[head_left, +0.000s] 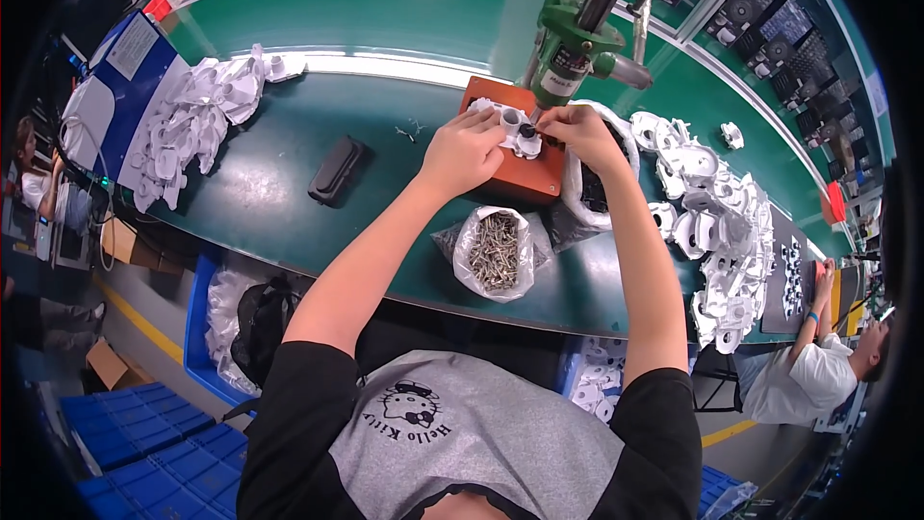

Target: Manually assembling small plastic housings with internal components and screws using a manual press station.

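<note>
A white moulded plastic part (510, 119) with a round raised collar lies on an orange block fixture (531, 175), under a green drill-press-like machine (568, 50). My left hand (466, 148) is closed on the part's left side, steadying it against the block. From the right, my right hand (581, 133) pinches a small black piece (527, 131) at the part, right below the machine's spindle. Its exact shape is partly hidden by my fingers. Close in front of the block sits a clear bag of metal screws (497, 252). A white bag with black pieces (589, 183) stands beside my right wrist.
White plastic parts are heaped on the left (197, 116) and on the right (717, 221) of the green table (404, 260). A black case (337, 171) lies left of my forearm. Blue bins (204, 327) stand below. Another person (804, 380) works at the far right.
</note>
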Demonstrator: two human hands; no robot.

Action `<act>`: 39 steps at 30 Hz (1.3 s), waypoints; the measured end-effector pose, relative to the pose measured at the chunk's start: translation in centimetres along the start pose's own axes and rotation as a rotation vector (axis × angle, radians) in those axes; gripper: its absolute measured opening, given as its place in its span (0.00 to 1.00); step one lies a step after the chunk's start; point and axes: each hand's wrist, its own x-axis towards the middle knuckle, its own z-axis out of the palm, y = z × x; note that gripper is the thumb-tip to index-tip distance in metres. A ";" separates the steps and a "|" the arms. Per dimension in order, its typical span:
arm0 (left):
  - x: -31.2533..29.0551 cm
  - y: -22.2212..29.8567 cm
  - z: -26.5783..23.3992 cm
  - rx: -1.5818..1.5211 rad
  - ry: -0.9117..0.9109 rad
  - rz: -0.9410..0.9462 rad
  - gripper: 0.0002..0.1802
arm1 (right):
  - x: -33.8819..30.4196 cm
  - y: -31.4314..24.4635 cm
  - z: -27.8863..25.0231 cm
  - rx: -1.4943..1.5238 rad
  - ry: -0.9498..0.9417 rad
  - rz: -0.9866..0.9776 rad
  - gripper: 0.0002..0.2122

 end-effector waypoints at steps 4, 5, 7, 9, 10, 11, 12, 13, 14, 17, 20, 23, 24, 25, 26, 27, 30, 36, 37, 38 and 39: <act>-0.1 -0.2 0.1 -0.001 -0.002 0.002 0.06 | 0.2 -0.7 -0.3 -0.048 -0.041 0.081 0.05; -0.1 -0.2 0.1 0.000 0.001 0.004 0.06 | 0.2 -0.7 -0.3 -0.049 -0.042 0.082 0.05; -0.1 -0.2 0.1 0.001 0.005 0.007 0.06 | 0.3 -0.8 -0.4 -0.047 -0.064 0.098 0.05; -0.1 -0.3 0.2 -0.004 -0.004 0.008 0.06 | 0.6 -0.5 -0.3 -0.003 -0.049 0.067 0.05; -0.1 -0.3 0.2 -0.005 -0.003 0.009 0.06 | 0.6 -0.5 -0.3 0.041 -0.034 0.035 0.05; -0.1 -0.2 0.2 0.001 0.002 0.007 0.07 | 0.7 -0.4 -0.3 0.041 -0.034 0.035 0.05; 0.0 -0.2 0.2 0.006 0.008 0.005 0.07 | 0.8 -0.5 -0.2 0.107 -0.037 0.030 0.05; 0.0 -0.2 0.2 0.006 0.009 0.006 0.07 | 0.8 -0.5 -0.1 0.173 -0.040 0.025 0.05; 0.0 -0.1 0.1 0.004 0.005 0.002 0.07 | 0.7 -0.6 0.0 0.173 -0.039 0.025 0.05; 0.1 0.1 -0.1 -0.005 0.007 -0.006 0.06 | 0.5 -1.2 0.3 0.109 -0.011 0.006 0.07; -0.1 0.0 0.0 -0.004 0.005 -0.010 0.06 | 1.0 -0.9 0.2 -0.003 -0.061 0.060 0.09; 0.0 0.1 0.1 0.004 0.001 0.000 0.07 | 1.2 -0.3 -0.1 0.016 -0.070 0.017 0.09; 0.0 0.1 0.0 0.006 -0.002 0.001 0.07 | 1.2 -0.4 -0.1 -0.004 -0.086 0.028 0.09; 0.0 0.1 0.0 0.006 -0.001 0.001 0.07 | 1.2 -0.5 -0.1 -0.023 -0.101 0.039 0.08; 0.0 0.2 -0.1 0.005 0.001 -0.005 0.07 | 1.1 -0.5 0.0 -0.023 -0.101 0.039 0.08; 0.0 0.2 -0.1 0.004 0.003 -0.009 0.07 | 1.1 -0.6 0.1 -0.095 -0.089 0.022 0.08; 0.0 0.1 0.0 0.001 -0.001 -0.010 0.07 | 0.8 -0.7 0.2 -0.160 -0.072 0.009 0.08; -0.1 -0.1 -0.4 0.015 -0.010 -0.012 0.09 | 1.7 0.1 -1.6 0.027 -0.025 0.095 0.06; 0.0 -0.1 -0.4 0.018 -0.007 -0.014 0.09 | 1.9 1.0 -3.2 0.170 -0.019 -0.007 0.07; 0.1 0.0 -0.2 0.007 -0.004 -0.006 0.09 | 2.6 1.2 -5.1 0.133 0.092 0.041 0.07; 0.2 0.1 0.0 -0.001 -0.002 0.001 0.09 | 3.6 1.4 -6.9 0.096 0.201 0.089 0.08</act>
